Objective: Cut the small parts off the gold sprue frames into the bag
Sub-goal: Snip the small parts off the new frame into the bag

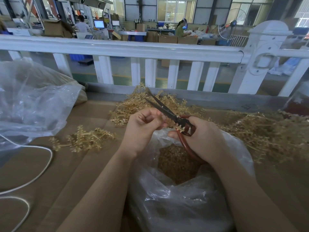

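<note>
Brown cardboard covers the surface [87,164] in front of you, and a white fence [127,49] runs along its far side. Behind the fence is a big work hall with boxes and people at benches.

Your left hand [142,129] is curled, and its fingertips pinch a small piece of gold sprue frame [178,127] right by the scissors. Your right hand [204,139] grips the red-brown handles of the scissors [167,111]. The dark blades are a little apart and point up and away from you, to the left.

Both hands are just above the open mouth of a clear plastic bag [184,198]. Down inside the bag you can see a heap of small gold parts [177,164].

More gold frames lie in a pile [150,104] behind your hands. A bigger pile [267,133] lies on your right. One loose bunch of frames [83,139] lies on the cardboard to your left, well apart from the bag.

On the far left sits another clear bag [33,104], big and crumpled. A white cord [46,161] curves across the cardboard near it.
</note>
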Motion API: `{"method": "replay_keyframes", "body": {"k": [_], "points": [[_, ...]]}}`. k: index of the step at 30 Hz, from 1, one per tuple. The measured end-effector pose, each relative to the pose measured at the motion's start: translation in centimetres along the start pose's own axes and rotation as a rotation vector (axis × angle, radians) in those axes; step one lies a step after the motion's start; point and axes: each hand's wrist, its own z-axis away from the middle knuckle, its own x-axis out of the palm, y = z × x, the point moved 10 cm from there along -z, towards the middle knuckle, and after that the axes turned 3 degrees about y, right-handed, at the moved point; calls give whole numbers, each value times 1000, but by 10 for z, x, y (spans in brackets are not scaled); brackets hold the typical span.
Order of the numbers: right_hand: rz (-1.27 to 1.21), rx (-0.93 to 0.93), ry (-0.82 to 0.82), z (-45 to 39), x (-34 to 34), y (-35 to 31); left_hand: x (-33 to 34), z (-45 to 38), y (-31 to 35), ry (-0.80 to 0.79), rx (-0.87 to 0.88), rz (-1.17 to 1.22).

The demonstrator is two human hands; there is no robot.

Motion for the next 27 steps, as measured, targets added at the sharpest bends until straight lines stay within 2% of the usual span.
{"method": "replay_keyframes", "body": {"k": [8, 16, 27], "points": [[-15, 11, -4, -1, 0, 0, 4, 3, 2, -7, 8, -23], [145, -57, 102, 1, -12, -5, 1, 1, 0, 36, 23, -62], [148, -53, 72, 4, -11, -7, 1, 0, 2, 14, 68, -80]]}}
